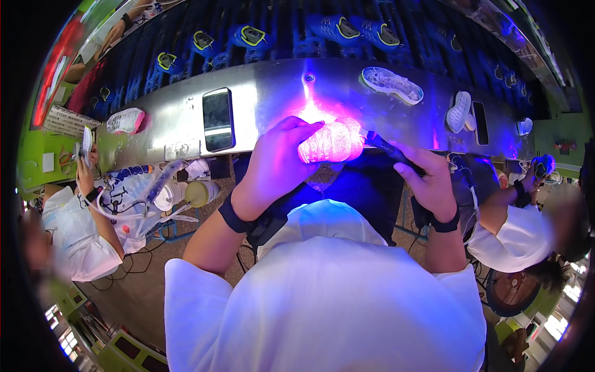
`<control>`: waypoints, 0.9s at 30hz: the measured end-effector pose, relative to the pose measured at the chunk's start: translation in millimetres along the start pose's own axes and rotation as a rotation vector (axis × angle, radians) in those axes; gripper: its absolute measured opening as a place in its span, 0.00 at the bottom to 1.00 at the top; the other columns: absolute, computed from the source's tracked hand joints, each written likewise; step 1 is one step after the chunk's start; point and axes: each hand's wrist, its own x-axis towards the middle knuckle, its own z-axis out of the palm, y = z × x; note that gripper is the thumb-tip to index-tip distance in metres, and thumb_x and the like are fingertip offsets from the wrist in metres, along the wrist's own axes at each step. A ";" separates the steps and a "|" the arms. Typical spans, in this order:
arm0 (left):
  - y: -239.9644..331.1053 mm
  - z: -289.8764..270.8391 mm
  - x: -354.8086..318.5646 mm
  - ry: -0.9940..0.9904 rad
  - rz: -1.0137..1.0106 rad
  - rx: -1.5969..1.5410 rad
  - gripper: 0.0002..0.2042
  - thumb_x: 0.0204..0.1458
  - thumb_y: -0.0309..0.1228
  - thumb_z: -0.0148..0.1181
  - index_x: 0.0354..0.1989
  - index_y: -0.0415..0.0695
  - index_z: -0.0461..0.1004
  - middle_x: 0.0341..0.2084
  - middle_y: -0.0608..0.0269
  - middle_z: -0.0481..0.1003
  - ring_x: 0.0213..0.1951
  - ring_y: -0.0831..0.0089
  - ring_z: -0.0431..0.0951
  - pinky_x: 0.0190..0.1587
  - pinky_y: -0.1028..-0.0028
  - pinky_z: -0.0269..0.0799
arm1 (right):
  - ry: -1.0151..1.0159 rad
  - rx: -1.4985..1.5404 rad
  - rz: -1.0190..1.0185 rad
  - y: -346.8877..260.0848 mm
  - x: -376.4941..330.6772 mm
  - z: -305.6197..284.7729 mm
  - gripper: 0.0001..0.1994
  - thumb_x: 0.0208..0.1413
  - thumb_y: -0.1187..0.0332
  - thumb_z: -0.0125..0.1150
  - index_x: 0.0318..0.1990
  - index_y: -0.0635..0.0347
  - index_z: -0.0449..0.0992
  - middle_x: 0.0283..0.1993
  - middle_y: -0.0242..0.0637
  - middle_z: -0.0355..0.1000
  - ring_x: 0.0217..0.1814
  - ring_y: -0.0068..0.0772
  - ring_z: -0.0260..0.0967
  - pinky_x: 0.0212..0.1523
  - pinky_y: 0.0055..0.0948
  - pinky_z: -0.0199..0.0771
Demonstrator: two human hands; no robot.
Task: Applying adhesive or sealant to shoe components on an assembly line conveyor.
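Observation:
My left hand (276, 158) is wrapped round one end of a ribbed shoe sole (333, 144), thumb on top, at the table's near edge. Bright pink-violet light floods the sole and washes out its surface detail. In my right hand (429, 180) is a slim brush (387, 147) with a dark handle. Its tip points left and meets, or nearly meets, the right end of the sole; the glare hides the exact contact. Both wrists wear dark bands.
On the metal table (266, 93) lie a phone (217, 121), a white sole (392, 85) and a pale sole (126, 121). Behind runs a roller conveyor (285, 31) carrying several blue shoes (252, 36). Co-workers sit left and right; a jar (201, 193) stands at left.

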 end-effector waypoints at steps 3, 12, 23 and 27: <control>-2.7 -5.0 -0.8 -0.066 0.003 -0.067 0.32 0.35 0.30 0.80 0.55 0.41 0.80 0.43 0.52 0.80 0.45 0.58 0.83 0.51 0.65 0.78 | 0.012 -0.001 -0.040 -0.8 4.4 1.0 0.22 0.55 0.78 0.68 0.60 0.63 0.78 0.46 0.42 0.80 0.48 0.32 0.78 0.53 0.29 0.74; -0.6 7.6 -0.3 -0.212 -0.155 -0.388 0.40 0.34 0.38 0.83 0.58 0.31 0.76 0.50 0.45 0.81 0.52 0.62 0.82 0.55 0.65 0.77 | 0.041 0.331 0.125 30.0 -2.7 15.7 0.22 0.59 0.76 0.67 0.61 0.65 0.77 0.41 0.30 0.76 0.37 0.19 0.72 0.42 0.22 0.73; 9.4 33.0 8.2 -0.216 -0.213 -0.616 0.25 0.38 0.32 0.82 0.46 0.35 0.81 0.40 0.64 0.82 0.42 0.77 0.80 0.48 0.73 0.75 | 0.027 0.384 0.123 36.6 15.2 0.6 0.22 0.63 0.73 0.65 0.64 0.65 0.74 0.45 0.32 0.79 0.42 0.19 0.72 0.48 0.24 0.74; 7.8 29.0 8.4 -0.226 -0.226 -0.454 0.26 0.39 0.34 0.83 0.46 0.35 0.80 0.38 0.65 0.81 0.42 0.77 0.79 0.48 0.73 0.74 | -0.010 0.363 0.166 33.4 17.5 -6.4 0.21 0.63 0.73 0.66 0.63 0.64 0.75 0.43 0.31 0.79 0.38 0.18 0.71 0.45 0.23 0.74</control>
